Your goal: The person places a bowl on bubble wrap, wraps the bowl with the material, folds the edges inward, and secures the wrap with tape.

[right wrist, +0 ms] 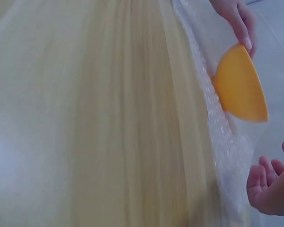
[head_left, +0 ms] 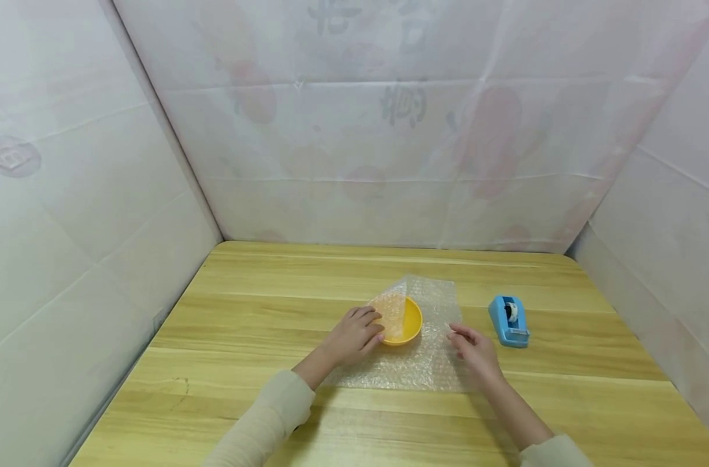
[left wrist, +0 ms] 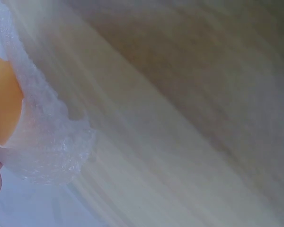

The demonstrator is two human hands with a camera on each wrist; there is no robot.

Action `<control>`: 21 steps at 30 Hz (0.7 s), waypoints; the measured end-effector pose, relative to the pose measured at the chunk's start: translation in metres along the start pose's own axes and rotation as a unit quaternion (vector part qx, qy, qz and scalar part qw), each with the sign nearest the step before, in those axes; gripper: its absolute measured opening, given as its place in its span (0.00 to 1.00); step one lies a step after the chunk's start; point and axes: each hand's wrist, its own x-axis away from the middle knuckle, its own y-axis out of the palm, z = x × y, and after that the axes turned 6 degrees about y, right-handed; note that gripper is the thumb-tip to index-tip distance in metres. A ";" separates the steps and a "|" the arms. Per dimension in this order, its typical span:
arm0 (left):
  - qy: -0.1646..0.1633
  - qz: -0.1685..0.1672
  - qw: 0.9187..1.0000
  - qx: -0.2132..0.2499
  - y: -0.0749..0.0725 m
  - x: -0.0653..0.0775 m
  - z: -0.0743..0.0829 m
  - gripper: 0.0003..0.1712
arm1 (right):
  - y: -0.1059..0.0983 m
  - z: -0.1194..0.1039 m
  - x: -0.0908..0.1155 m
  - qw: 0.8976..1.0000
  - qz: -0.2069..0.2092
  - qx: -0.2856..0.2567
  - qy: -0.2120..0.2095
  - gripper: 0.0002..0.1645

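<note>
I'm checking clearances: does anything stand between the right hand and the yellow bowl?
Nothing visible stands in the way between the right hand and the yellow bowl; only the bubble wrap lies flat on the table there. The blue tape dispenser is on the hand's other side, off that line.

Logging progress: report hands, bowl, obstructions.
Left hand at rim of yellow bowl. Right hand empty, near right edge of bubble wrap. Bowl on wrap, flap partly over it. No obstruction visible.
</note>
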 end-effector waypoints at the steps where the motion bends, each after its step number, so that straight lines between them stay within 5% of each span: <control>1: -0.003 -0.007 1.000 0.004 0.000 0.000 0.000 0.23 | -0.005 0.002 0.002 1.000 0.004 0.014 0.001 0.25; 9: -0.017 -0.043 0.999 0.007 -0.006 -0.001 0.001 0.18 | -0.032 0.016 0.011 0.998 -0.003 0.067 0.012 0.27; 21: -0.020 -0.045 0.999 0.011 -0.006 -0.001 0.002 0.18 | -0.047 0.028 0.009 0.995 -0.080 -0.020 0.062 0.32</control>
